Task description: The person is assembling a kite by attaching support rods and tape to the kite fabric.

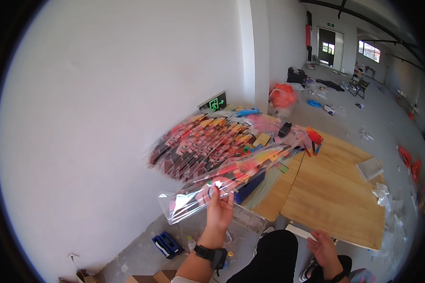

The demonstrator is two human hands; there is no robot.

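My left hand is closed on a long clear plastic bag with a pink, red, yellow and black printed piece inside, pinching it near its lower left end. The bag is tilted, its far end reaching over the table. Behind it, many similar bagged printed pieces lie in an overlapping row along the wall side of the table. My right hand hangs just off the table's near edge, fingers apart, holding nothing. Part of a dark blue bin shows beneath the held bag.
The wooden table bears a black object, a yellow block, a red item, and a clear box. A blue holder and cardboard boxes sit on the floor. Plastic scraps hang by the right edge.
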